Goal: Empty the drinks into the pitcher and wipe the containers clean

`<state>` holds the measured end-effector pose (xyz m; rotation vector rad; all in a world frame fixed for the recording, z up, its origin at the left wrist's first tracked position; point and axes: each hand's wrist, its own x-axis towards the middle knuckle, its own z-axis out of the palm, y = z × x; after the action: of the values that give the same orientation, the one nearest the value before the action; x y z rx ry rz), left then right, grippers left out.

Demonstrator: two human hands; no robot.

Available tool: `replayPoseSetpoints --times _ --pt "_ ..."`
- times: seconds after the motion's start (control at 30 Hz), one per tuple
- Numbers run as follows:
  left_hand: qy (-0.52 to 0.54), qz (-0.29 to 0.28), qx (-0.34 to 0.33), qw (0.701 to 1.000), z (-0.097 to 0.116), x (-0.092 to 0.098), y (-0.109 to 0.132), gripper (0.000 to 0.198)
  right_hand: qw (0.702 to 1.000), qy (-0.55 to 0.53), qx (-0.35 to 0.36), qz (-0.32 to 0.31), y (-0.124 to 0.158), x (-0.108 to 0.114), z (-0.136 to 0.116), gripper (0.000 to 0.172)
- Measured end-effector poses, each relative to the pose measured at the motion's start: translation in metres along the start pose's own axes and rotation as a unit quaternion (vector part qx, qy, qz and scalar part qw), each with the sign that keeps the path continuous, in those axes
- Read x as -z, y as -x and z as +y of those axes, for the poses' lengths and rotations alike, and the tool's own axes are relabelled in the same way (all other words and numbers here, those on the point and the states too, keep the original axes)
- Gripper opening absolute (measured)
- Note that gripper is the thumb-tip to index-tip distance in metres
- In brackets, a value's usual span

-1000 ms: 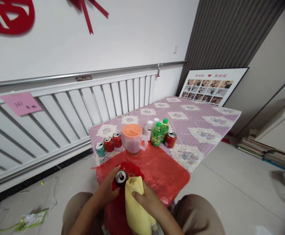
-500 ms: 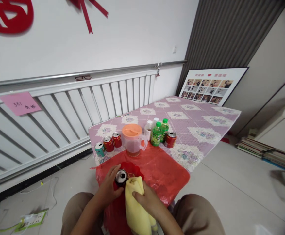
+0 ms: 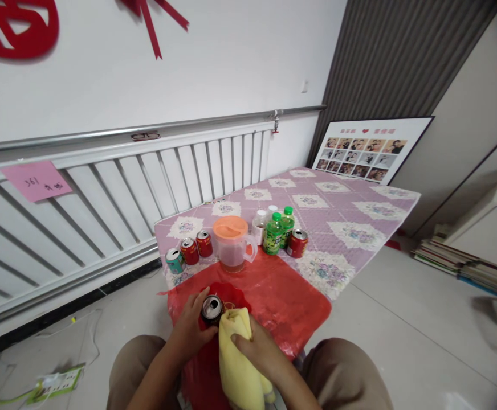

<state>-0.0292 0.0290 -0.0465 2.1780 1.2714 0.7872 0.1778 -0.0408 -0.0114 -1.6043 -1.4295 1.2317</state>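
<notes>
My left hand (image 3: 194,326) is wrapped round an opened dark drink can (image 3: 211,308), its silver top facing up. The can is over a red scalloped plate (image 3: 236,296); whether its base touches the plate is hidden. Just to the right, my right hand (image 3: 262,348) grips a folded yellow cloth (image 3: 239,364), thumb on top. The cloth's upper end is beside the can, and its lower part hangs down between my knees. Beneath the plate, a red plastic sheet (image 3: 282,290) covers the near corner of the table.
A lidded pitcher (image 3: 230,250) with a little liquid stands behind the plate. Left of it are a teal can (image 3: 175,261) and two red cans (image 3: 189,251). To the right stand green bottles (image 3: 273,234), white-capped bottles (image 3: 259,228) and a red can (image 3: 297,244). A radiator (image 3: 214,165) lines the wall.
Almost nothing differs. Both hands, the can and the cloth keep nearly the same place, with at most a very slight shift.
</notes>
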Motion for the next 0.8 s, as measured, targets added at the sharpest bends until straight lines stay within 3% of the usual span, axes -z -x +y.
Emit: replayPoseSetpoints --times 0.2,0.47,0.63,0.8 --pt "0.047 -0.024 -0.05 0.997 -0.006 0.001 0.0 0.082 1.0 -0.01 0.008 -0.003 0.001 0.001 -0.001 0.047" --pt "0.019 0.019 0.015 1.0 -0.003 -0.003 0.0 0.084 1.0 -0.005 0.01 0.0 0.001 0.0 0.0 0.047" --pt "0.051 -0.015 -0.039 0.998 -0.009 -0.001 0.002 0.089 1.0 -0.002 0.008 0.0 0.0 0.001 0.0 0.047" --pt "0.057 -0.009 -0.036 0.998 -0.011 -0.003 0.001 0.077 1.0 -0.013 0.012 -0.003 0.0 0.0 0.0 0.046"
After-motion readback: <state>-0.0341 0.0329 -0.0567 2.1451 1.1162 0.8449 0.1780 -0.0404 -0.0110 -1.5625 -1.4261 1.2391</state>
